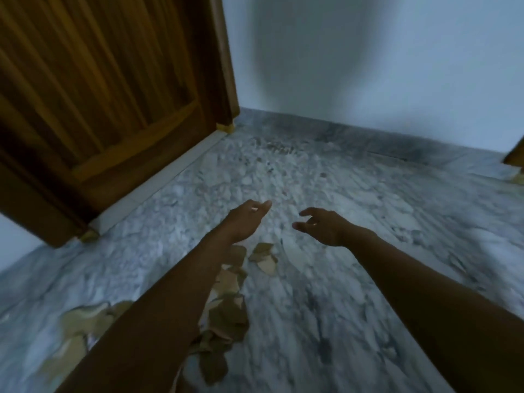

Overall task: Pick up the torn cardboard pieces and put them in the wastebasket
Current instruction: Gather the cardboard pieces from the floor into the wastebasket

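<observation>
Looked down on a mottled grey-white stone floor (312, 177), smeared by motion blur. Showed at far left a brown wooden door (99, 80) with vertical panelling, set above a pale threshold strip (158, 180). Found the torn cardboard pieces (226, 316) strewn on the floor low in the view: a pale crumpled patch (82, 321) at lower left, then a trail of brown scraps running up the middle, partly hidden under the left forearm and ending just below the left wrist. Had the left hand (246, 219) stretched forward above the floor, fingers loosely extended, grip released and holding nothing, clear of the cardboard. Had the right hand (323, 228) near it but apart, fingers spread and lightly curled, grip likewise released and holding nothing. Backed onto a pale bluish wall (368, 66) with a dark grey skirting band (340, 131) along its foot. Caught a sliver of brown wood (514, 157) at the far right edge.
</observation>
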